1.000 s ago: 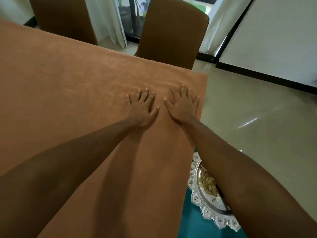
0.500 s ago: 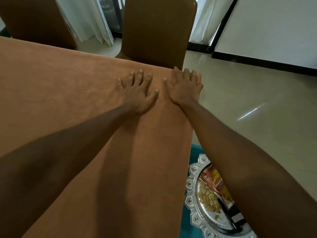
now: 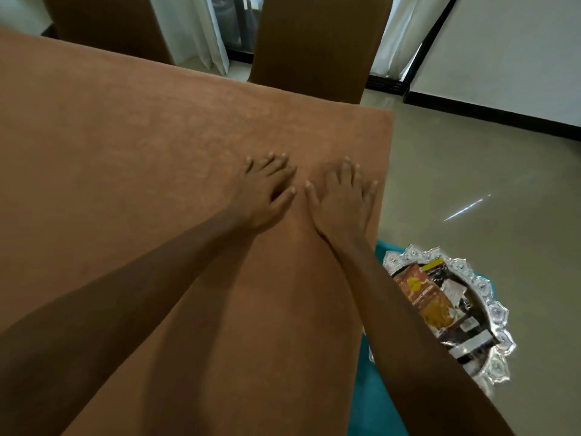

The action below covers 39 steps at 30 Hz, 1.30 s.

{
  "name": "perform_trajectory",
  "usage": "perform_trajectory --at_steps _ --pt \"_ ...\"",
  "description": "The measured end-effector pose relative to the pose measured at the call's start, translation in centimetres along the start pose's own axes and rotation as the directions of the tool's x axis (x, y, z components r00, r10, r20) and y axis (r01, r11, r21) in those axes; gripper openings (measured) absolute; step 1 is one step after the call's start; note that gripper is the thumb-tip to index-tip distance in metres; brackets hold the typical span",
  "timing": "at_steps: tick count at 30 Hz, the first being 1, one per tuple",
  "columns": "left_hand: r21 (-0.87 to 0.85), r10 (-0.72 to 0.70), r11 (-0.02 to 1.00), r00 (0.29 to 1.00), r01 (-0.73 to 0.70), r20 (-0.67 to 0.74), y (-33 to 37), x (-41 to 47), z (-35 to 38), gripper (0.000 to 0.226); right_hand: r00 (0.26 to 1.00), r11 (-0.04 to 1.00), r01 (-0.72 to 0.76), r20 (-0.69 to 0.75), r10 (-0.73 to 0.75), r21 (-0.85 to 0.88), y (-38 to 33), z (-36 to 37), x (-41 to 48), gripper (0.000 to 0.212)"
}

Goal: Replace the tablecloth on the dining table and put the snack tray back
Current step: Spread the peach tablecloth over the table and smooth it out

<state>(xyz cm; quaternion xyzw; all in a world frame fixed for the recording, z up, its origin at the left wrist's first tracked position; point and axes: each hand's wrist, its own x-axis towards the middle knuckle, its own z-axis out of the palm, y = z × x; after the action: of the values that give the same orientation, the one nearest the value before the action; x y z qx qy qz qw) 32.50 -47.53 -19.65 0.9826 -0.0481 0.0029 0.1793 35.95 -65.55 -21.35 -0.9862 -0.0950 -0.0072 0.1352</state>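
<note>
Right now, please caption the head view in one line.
Left hand and right hand lie flat on the tablecloth; the snack tray is not yet on it.

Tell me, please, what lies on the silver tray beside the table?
Snack packets lie on the silver tray: an orange-brown packet and darker packets. The right forearm covers its near left part.

Two brown chairs stand at the back, the left chair (image 3: 107,23) and the middle chair (image 3: 317,45), with white curtains (image 3: 188,26) hanging behind them. The floor (image 3: 471,165) is pale and shiny, and a thin bright line of light (image 3: 468,207) lies on it. The wall (image 3: 518,51) on the right is white, with a black strip (image 3: 490,112) along its bottom.
</note>
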Motion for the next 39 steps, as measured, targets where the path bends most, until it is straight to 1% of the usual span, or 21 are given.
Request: perform_trajectory --at_steps 4,8,14,19,22,24,28,31,33,36,39 --pt "0.017 -0.085 0.996 0.996 0.084 0.025 -1.8 -10.5 -0.9 0.057 0.999 1.000 0.002 0.051 -0.002 -0.002 -3.6 0.3 -5.9 0.064" --pt "0.033 -0.174 0.984 0.985 0.174 -0.009 -4.1 -21.0 -2.2 0.055 0.996 1.000 0.006 0.089 -0.008 0.021 -7.4 0.6 -12.4 0.064" --pt "0.081 -0.237 0.968 0.971 0.238 -0.020 -8.6 -36.6 -4.1 0.063 0.994 0.999 0.044 0.101 -0.043 -0.004 -14.3 1.7 -25.9 0.061" --pt "0.036 -0.307 0.951 0.951 0.309 -0.048 -13.0 -48.8 -5.4 0.065 0.994 0.998 0.061 0.089 -0.059 -0.016 -20.6 3.2 -38.4 0.059" --pt "0.014 -0.407 0.913 0.913 0.407 0.002 -15.4 -54.8 -6.2 0.068 0.991 0.997 0.071 0.115 -0.071 0.007 -24.3 3.9 -44.5 0.059" --pt "0.032 -0.440 0.898 0.897 0.439 0.047 -16.8 -58.3 -7.4 0.069 0.985 0.995 0.096 0.145 -0.096 0.007 -27.3 4.0 -48.3 0.058" --pt "0.050 -0.438 0.899 0.887 0.436 0.149 -18.6 -61.8 -9.7 0.066 0.980 0.993 0.112 0.167 -0.106 -0.025 -30.9 4.2 -52.3 0.055" --pt "0.004 -0.425 0.904 0.897 0.428 0.120 -19.2 -62.4 -11.2 0.063 0.976 0.994 0.109 0.193 -0.101 -0.031 -32.3 3.9 -51.7 0.054" --pt "0.009 -0.398 0.917 0.913 0.399 0.086 -19.5 -62.1 -11.8 0.063 0.980 0.993 0.121 0.161 -0.119 -0.002 -32.9 3.8 -50.8 0.051" --pt "0.077 -0.317 0.947 0.945 0.311 0.079 -20.9 -60.2 -12.6 0.064 0.982 0.986 0.168 0.083 -0.168 0.011 -33.8 4.5 -48.4 0.050" --pt "0.066 -0.298 0.954 0.951 0.293 0.086 -23.1 -57.4 -13.1 0.064 0.986 0.989 0.144 0.079 -0.146 0.037 -35.3 5.6 -44.7 0.049"
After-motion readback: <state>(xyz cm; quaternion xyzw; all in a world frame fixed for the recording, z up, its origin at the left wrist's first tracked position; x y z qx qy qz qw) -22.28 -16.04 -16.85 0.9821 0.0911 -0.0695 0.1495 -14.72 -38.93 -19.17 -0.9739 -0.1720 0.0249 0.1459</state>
